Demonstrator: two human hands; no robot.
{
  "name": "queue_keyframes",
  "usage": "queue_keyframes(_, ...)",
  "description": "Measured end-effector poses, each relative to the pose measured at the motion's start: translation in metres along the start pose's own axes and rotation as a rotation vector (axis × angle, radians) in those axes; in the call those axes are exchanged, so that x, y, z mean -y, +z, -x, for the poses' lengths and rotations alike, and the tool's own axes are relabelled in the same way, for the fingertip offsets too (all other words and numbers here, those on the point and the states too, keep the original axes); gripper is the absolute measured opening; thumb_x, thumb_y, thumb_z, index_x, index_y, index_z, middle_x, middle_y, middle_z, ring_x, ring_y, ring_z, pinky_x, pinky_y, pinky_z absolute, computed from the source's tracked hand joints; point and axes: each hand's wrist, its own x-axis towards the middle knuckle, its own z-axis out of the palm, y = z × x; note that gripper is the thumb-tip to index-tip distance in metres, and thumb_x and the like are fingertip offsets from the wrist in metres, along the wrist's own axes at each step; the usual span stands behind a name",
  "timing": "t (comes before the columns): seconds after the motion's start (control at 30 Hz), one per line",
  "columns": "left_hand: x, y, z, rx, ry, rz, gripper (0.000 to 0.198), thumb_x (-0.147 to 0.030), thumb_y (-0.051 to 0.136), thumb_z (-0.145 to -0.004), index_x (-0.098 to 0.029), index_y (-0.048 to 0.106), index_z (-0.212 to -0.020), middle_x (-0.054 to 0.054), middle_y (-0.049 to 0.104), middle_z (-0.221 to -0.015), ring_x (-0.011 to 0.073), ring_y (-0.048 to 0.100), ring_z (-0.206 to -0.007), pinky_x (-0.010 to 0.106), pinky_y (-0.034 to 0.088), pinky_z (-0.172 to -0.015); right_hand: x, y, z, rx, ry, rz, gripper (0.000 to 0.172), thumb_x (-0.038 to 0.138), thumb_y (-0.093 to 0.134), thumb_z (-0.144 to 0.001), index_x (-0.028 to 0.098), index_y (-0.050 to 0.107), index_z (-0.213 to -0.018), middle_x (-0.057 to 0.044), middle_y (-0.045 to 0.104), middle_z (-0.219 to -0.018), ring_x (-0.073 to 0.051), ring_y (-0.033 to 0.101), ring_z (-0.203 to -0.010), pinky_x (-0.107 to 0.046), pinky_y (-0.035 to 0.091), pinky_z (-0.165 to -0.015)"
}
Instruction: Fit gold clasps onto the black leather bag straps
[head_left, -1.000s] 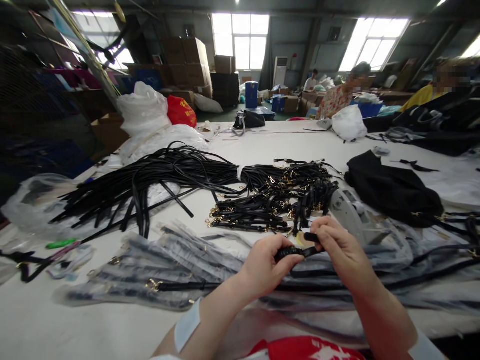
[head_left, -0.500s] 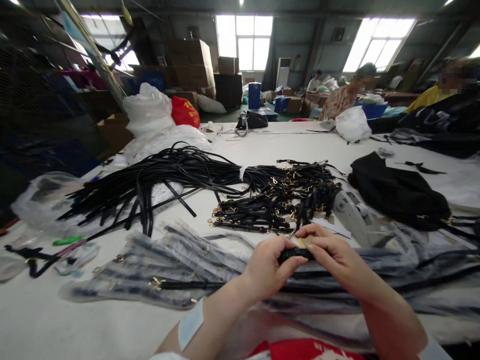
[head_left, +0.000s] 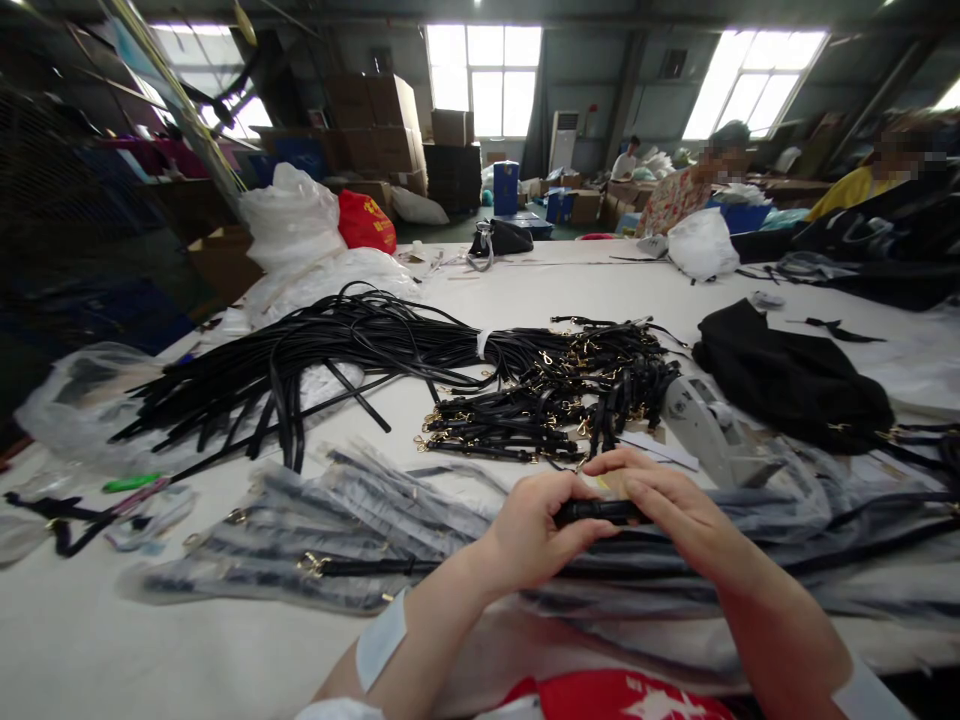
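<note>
Between my hands is a short folded bundle of black strap [head_left: 596,511]. My left hand [head_left: 531,528] pinches its left end, thumb below and fingers above. Over the right end, the fingers of my right hand [head_left: 675,515] are pressed together around the strap. A small yellowish piece shows between the fingers, too hidden to name. Under both wrists lie straps in clear plastic sleeves [head_left: 330,510], some with gold clasps. Just beyond my hands is a pile of black straps with gold snap hooks [head_left: 510,425].
Long black straps [head_left: 315,345], bound by a white tie [head_left: 482,344], spread across the white table [head_left: 600,285]. A grey tape dispenser [head_left: 712,430] and a black cloth bag [head_left: 787,375] stand to the right. Clear plastic [head_left: 82,410] lies left. Other people [head_left: 679,195] are beyond the table.
My right hand's fingers have shifted and flattened over the right end of the strap, and less of the yellowish piece shows. My left hand keeps its hold.
</note>
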Motion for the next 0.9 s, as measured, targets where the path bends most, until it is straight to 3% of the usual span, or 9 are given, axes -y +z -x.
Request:
queue_keyframes(0.07,0.001,0.001,0.0,-0.017,-0.014,-0.003,0.021,-0.034,0.075,-0.079,-0.016,0.069,-0.089,0.003,0.07,-0.077,0.0146,0.058,-0.069,0.024,0.042,-0.066,0.0,0.0,-0.001,-0.012,-0.002,0.007,0.04,0.037,0.037,-0.103,0.019,0.067,-0.083,-0.009,0.062,-0.115,-0.022,0.059,-0.101,-0.033,0.047,-0.086)
queue_keyframes(0.2,0.004,0.006,0.001,-0.072,-0.046,-0.012,0.022,-0.035,0.076,-0.077,-0.015,0.068,-0.086,0.003,0.068,-0.074,0.0144,0.055,-0.064,0.024,0.04,-0.062,0.005,0.013,-0.007,-0.041,-0.043,0.028,0.035,0.031,0.038,-0.102,0.019,0.06,-0.078,-0.008,0.061,-0.105,-0.02,0.058,-0.098,-0.032,0.046,-0.086)
queue_keyframes(0.33,0.002,0.006,0.002,-0.122,-0.077,-0.003,0.025,-0.037,0.077,-0.076,-0.015,0.069,-0.083,0.003,0.068,-0.073,0.0151,0.056,-0.065,0.025,0.041,-0.063,0.007,0.015,-0.011,-0.055,-0.079,0.048,0.035,0.029,0.037,-0.102,0.02,0.057,-0.075,-0.006,0.063,-0.101,-0.019,0.058,-0.096,-0.036,0.04,-0.098)
queue_keyframes(0.43,-0.003,-0.001,-0.001,-0.077,-0.119,0.038,0.022,-0.036,0.075,-0.079,-0.016,0.071,-0.087,0.003,0.071,-0.078,0.0157,0.06,-0.069,0.025,0.043,-0.066,0.004,0.002,-0.007,-0.097,-0.1,0.025,0.032,0.031,0.035,-0.102,0.021,0.061,-0.085,-0.006,0.064,-0.104,-0.02,0.059,-0.101,-0.037,0.04,-0.1)
queue_keyframes(0.53,-0.005,-0.008,-0.003,-0.018,-0.148,0.052,0.02,-0.035,0.066,-0.086,-0.017,0.071,-0.093,0.004,0.071,-0.082,0.0159,0.062,-0.073,0.025,0.044,-0.068,0.002,-0.003,0.0,-0.139,-0.074,0.073,0.017,0.035,0.053,-0.095,0.024,0.06,-0.105,-0.006,0.065,-0.108,-0.023,0.059,-0.107,-0.036,0.045,-0.096)
queue_keyframes(0.6,-0.004,-0.009,-0.003,0.006,-0.127,0.048,0.023,-0.035,0.058,-0.092,-0.016,0.069,-0.1,0.005,0.071,-0.087,0.0166,0.062,-0.079,0.026,0.044,-0.072,0.002,0.002,0.003,-0.166,-0.029,0.166,0.029,0.033,0.068,-0.084,0.024,0.059,-0.11,-0.005,0.067,-0.106,-0.026,0.059,-0.11,-0.039,0.045,-0.098)
queue_keyframes(0.73,-0.004,-0.007,0.001,0.053,-0.119,0.045,0.032,-0.036,0.045,-0.098,-0.014,0.055,-0.119,0.002,0.064,-0.079,0.0151,0.058,-0.074,0.027,0.045,-0.075,0.006,0.015,0.003,-0.215,-0.026,0.22,0.027,0.03,0.074,-0.076,0.024,0.065,-0.101,-0.003,0.073,-0.101,-0.027,0.064,-0.108,-0.043,0.042,-0.105)
queue_keyframes(0.9,-0.011,-0.007,0.003,0.152,-0.149,-0.029,0.033,-0.031,0.048,-0.095,-0.014,0.046,-0.124,0.002,0.064,-0.081,0.0151,0.057,-0.072,0.027,0.044,-0.072,0.012,0.015,-0.001,-0.101,-0.056,0.23,0.02,0.023,0.073,-0.076,0.027,0.071,-0.096,0.002,0.076,-0.091,-0.02,0.07,-0.087,-0.046,0.036,-0.112)
